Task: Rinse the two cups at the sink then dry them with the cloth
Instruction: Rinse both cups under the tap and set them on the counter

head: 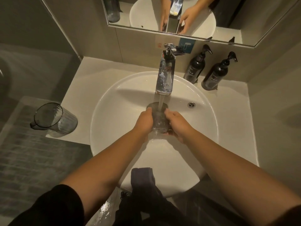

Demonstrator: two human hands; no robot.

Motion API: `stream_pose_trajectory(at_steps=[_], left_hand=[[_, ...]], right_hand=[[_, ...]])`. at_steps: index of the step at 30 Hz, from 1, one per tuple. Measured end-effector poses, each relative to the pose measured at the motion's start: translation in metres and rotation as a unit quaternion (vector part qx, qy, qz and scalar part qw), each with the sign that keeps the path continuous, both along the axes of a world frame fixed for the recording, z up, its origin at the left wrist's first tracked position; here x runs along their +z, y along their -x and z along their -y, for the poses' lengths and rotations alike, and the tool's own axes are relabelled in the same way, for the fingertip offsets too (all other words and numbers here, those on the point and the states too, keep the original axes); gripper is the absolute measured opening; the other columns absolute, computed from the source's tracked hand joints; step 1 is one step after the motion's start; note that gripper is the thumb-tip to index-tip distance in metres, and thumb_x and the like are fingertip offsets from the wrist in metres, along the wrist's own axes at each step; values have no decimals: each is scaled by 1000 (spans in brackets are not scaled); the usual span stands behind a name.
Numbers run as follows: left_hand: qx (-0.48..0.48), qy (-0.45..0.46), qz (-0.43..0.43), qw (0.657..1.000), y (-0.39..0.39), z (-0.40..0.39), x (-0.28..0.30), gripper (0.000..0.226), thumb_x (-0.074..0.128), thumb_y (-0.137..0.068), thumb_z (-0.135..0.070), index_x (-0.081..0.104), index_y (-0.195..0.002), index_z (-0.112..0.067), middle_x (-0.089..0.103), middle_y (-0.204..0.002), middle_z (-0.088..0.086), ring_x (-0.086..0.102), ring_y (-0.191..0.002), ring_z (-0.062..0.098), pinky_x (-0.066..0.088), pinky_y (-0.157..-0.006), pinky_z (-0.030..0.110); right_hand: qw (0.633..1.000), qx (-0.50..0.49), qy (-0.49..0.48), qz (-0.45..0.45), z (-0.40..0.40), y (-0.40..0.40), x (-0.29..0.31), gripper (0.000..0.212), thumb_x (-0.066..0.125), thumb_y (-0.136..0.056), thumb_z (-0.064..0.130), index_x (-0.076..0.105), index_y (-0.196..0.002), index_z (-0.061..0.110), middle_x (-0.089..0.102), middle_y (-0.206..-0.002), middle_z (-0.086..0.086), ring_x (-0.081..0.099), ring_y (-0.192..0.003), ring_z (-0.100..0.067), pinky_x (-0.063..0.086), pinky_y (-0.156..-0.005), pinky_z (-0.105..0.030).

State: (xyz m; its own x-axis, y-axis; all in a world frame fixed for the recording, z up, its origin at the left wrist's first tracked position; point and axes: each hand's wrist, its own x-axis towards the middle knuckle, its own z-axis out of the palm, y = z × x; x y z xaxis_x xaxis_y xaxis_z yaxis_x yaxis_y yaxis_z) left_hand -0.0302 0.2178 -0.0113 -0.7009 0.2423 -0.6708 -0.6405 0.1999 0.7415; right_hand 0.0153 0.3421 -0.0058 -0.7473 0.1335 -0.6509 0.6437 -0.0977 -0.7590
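A grey ribbed glass cup (158, 119) is held upright over the white round sink (104, 111), right under the chrome tap (165, 74). Water runs from the tap into the cup. My left hand (145, 121) grips the cup's left side and my right hand (176, 123) grips its right side. A second grey ribbed cup (55, 119) stands on the counter to the left of the sink, apart from both hands. A dark cloth (143, 176) hangs at the sink's near rim, in front of my body.
Two black pump bottles (194, 67) (215, 75) stand at the back right of the counter. An overflow hole (191, 104) sits in the basin's right wall. A mirror (171, 15) hangs above the tap. Dark tiled floor lies to the left.
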Motion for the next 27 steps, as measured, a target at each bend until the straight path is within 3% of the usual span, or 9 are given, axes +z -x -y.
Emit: stream_pose_trajectory(at_steps=[5,9,11,13,16,19,21,24,27], left_hand=[[-29,79,12,996,7,-2,-24,87,36,-63,-80,70,-115,-19,76,-105,9,74,-96,28,57,-93,48],[9,26,73,997,6,-6,4,49,53,-88,-53,70,-114,-15,77,-103,10,75,-90,28,63,-76,42],[19,-25,127,991,9,-6,8,41,56,-92,-51,71,-113,-19,78,-100,8,75,-85,25,62,-64,36],[24,-54,172,983,14,-4,10,43,62,-87,-53,72,-114,-22,78,-101,9,75,-85,25,62,-66,38],[58,-85,222,970,18,-1,14,39,71,-82,-45,71,-113,-21,73,-108,12,73,-87,31,63,-66,43],[82,-104,254,958,16,-2,12,33,73,-82,-38,70,-110,-21,70,-108,12,70,-87,31,63,-59,47],[86,-107,271,953,14,-5,10,29,71,-84,-37,70,-105,-17,69,-108,12,68,-92,31,64,-60,49],[98,-112,283,947,12,-8,12,28,68,-88,-39,68,-101,-14,67,-108,14,66,-98,33,62,-63,53],[98,-113,288,946,15,-7,14,32,67,-88,-41,67,-105,-14,66,-112,14,67,-97,33,63,-63,52]], right_hand=[[998,1,-55,23,1,5,3,58,54,-83,54,62,-101,0,71,-94,-21,71,-82,-31,58,-78,-51],[996,-8,-83,12,2,14,11,19,56,-86,34,56,-82,14,65,-81,-11,66,-75,-27,59,-77,-46],[995,1,-100,22,-2,17,17,25,53,-92,37,59,-80,16,64,-79,-7,60,-70,-24,54,-67,-35],[994,8,-96,48,-13,20,20,37,52,-92,48,63,-94,12,63,-83,-6,55,-69,-22,46,-62,-29],[987,-38,-156,2,-35,34,33,37,55,-90,48,61,-101,13,64,-93,-7,59,-83,-27,49,-74,-37],[926,-59,-326,-182,-52,54,73,44,54,-88,30,47,-131,19,54,-128,-5,55,-111,-20,46,-92,-35],[861,17,-414,-295,-53,65,110,61,51,-88,16,30,-146,21,36,-149,-2,41,-130,-15,37,-104,-30],[755,170,-527,-352,-52,79,139,68,47,-83,1,31,-147,19,31,-154,-3,27,-142,-20,27,-116,-40],[713,217,-560,-364,-55,80,137,64,47,-81,-4,42,-140,17,42,-149,-4,34,-140,-24,31,-113,-47]])
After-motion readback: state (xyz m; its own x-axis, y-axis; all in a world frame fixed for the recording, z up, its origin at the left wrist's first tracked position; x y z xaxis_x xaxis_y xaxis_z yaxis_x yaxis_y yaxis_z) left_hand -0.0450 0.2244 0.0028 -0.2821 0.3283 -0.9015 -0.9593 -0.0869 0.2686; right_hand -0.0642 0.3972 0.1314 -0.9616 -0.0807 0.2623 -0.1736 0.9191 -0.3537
